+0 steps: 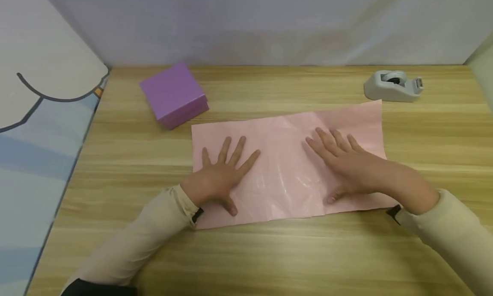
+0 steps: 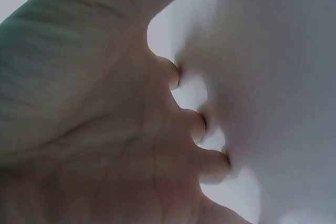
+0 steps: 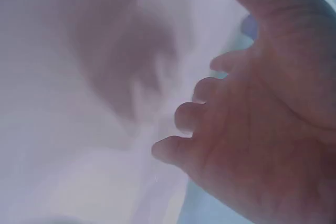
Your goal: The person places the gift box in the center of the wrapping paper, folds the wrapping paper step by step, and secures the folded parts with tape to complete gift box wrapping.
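While the left hand and right hand are spread wide over the pink sheet on the desk, we judge the laying-out nearly done; it looks creased, so smoothing may remain. The purple box stands apart.

Head cam sits high, faces forward and down over table. Wrist cams: very close, palm-side of left hand and right hand; head shares both.
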### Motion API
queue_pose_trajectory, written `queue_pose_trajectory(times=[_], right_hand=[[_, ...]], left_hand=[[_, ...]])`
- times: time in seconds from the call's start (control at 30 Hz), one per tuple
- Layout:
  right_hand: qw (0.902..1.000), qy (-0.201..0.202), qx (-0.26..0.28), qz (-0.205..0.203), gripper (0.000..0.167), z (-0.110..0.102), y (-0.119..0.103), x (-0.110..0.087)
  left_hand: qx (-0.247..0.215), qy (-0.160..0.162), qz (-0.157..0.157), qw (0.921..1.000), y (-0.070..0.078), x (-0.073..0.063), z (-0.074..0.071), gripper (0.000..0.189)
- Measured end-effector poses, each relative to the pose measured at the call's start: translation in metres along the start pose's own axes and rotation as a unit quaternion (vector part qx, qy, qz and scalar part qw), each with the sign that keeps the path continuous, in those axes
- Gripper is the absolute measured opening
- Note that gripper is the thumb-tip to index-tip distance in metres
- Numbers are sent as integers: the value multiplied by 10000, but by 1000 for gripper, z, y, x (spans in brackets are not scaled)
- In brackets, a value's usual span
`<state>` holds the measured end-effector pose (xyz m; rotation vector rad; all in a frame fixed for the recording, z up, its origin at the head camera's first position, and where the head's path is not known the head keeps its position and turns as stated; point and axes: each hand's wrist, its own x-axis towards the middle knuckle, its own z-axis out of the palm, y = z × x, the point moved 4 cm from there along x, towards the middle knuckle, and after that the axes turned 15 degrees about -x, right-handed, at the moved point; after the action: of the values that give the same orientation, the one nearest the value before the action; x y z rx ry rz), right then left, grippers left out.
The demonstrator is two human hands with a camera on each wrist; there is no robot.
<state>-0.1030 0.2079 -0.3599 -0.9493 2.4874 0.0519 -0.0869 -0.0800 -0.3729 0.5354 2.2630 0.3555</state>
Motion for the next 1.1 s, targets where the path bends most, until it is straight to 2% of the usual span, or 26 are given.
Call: queue_pose_trajectory(times=[0.1, 0.2, 0.47, 0.6, 0.77, 0.87, 0.97, 1.03, 1.1], right_hand=[[9996, -171, 161, -154, 137, -1, -1, 16], [9994, -267, 231, -62, 140, 3, 10, 17], [9983, -317, 359, 343, 145, 19, 47, -13], [9977, -327, 294, 511, 144, 25, 53, -25], [9982, -318, 191, 463, 144, 16, 33, -18], [9991, -274, 257, 217, 142, 3, 12, -4], [9993, -270, 265, -7, 141, -7, -7, 14], [9992, -292, 264, -87, 141, -10, -15, 25], [9990, -365, 229, -93, 141, -9, -18, 32]], left_hand=[[-3, 39, -15, 10000, -2, -1, -2, 148], [-9, 161, -4, 9999, -1, -1, -2, 147], [45, 188, -132, 9997, -8, -5, -4, 146], [34, 117, -145, 9998, -13, -4, -3, 147], [257, 110, -18, 9996, -8, -3, -5, 146], [271, 317, 390, 9984, 3, 1, -9, 144], [56, 346, 677, 9971, 12, 7, -8, 143], [-43, 273, 681, 9973, 15, 11, -7, 142], [-41, 200, 550, 9983, 14, 13, -5, 142]])
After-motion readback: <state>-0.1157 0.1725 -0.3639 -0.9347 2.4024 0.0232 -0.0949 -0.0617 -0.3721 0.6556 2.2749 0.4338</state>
